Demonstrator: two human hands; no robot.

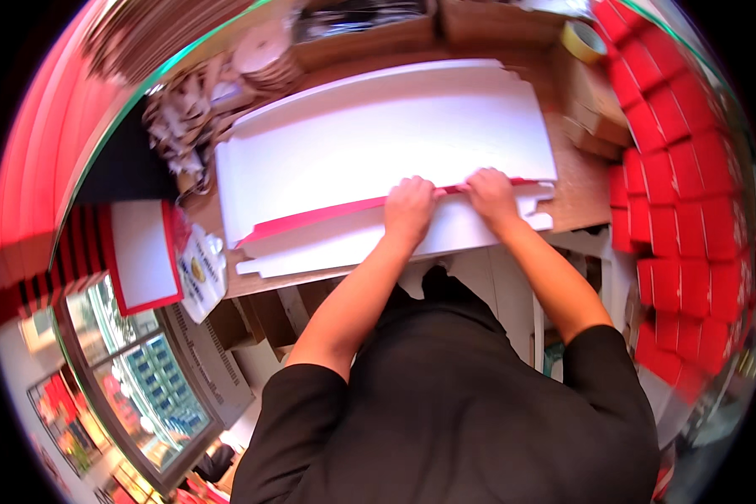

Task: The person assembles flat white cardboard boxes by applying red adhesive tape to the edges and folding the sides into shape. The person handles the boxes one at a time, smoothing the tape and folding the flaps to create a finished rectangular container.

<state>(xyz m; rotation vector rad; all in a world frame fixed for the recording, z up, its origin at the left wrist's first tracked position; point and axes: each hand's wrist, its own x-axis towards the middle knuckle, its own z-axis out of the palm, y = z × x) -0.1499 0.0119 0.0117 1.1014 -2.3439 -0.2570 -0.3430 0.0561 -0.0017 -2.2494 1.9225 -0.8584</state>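
A large flat cardboard box blank (378,126), white inside with cut notches at its ends, lies on the wooden table (584,193) in front of me. Along its near side a narrow flap is folded up, and its red outer face (319,217) shows as a strip. My left hand (410,210) is closed over this fold a little right of its middle. Close beside it, my right hand (490,197) grips the same fold nearer its right end. The thumbs and fingertips are partly hidden. Below the fold, a white notched edge panel (328,248) extends past the table's front edge.
Stacked red boxes (680,176) rise along the right. A roll of tape (584,42) sits on brown cartons (596,101) at the back right. Brown paper scraps (185,118) lie at the back left. A red-edged white panel (143,256) and a plastic bag (202,273) are at the left.
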